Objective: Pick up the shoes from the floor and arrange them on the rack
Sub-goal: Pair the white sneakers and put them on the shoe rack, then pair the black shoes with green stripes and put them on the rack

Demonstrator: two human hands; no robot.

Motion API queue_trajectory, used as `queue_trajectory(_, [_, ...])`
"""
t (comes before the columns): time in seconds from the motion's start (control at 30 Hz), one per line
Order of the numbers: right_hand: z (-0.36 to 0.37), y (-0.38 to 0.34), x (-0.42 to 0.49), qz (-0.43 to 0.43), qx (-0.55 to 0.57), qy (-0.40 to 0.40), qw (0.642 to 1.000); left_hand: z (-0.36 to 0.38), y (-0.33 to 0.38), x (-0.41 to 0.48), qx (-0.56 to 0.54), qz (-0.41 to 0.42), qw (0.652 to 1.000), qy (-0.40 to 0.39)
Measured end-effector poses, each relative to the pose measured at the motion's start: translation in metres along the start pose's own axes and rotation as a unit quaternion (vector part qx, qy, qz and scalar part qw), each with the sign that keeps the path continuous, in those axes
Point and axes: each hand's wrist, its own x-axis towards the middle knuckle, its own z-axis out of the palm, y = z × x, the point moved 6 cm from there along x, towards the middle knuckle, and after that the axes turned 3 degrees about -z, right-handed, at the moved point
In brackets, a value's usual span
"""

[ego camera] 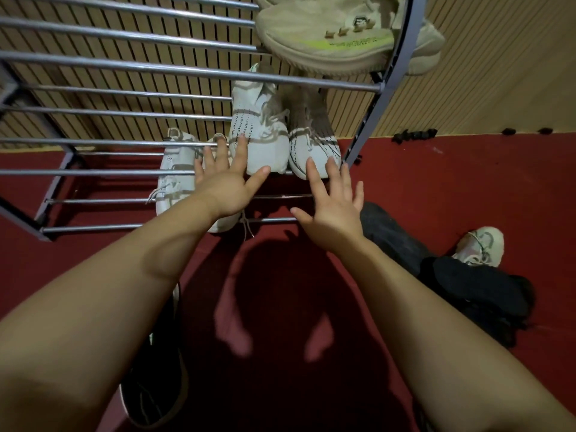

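A pair of white knit sneakers (258,141) stands toes-out on a lower tier of the metal rack (187,70), the left hand (224,185) and right hand (333,207) both spread wide and empty at the toes. Beige sneakers (327,35) sit on the tier above and a white lace-up sneaker (177,169) lies just left of the pair, while a white shoe (481,246) and a black shoe (149,385) lie on the red floor (436,182)

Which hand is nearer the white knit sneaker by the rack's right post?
Right. The right hand reaches that sneaker at its toe; the left hand lies over its twin, farther left.
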Motion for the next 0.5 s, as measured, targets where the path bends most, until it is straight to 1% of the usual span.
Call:
queue_trajectory(0.13, [0.001, 0.004, -0.017, -0.021, -0.016, 0.018, 0.999, 0.004, -0.002, -0.024, -0.022, 0.026, 0.998, 0.043])
queue_trajectory(0.23, [0.01, -0.004, -0.036, -0.078, -0.035, 0.041, 0.995, 0.006, -0.023, -0.045, -0.02, 0.035, 0.998, 0.055])
queue_trajectory(0.4, [0.044, -0.039, -0.058, -0.19, -0.073, 0.015, 0.979, 0.005, -0.083, -0.078, 0.042, 0.032, 0.996, 0.068])
queue_trajectory(0.5, [0.063, -0.065, -0.067, -0.25, -0.106, -0.015, 0.962, 0.008, -0.116, -0.096, 0.069, 0.006, 0.995, 0.072])
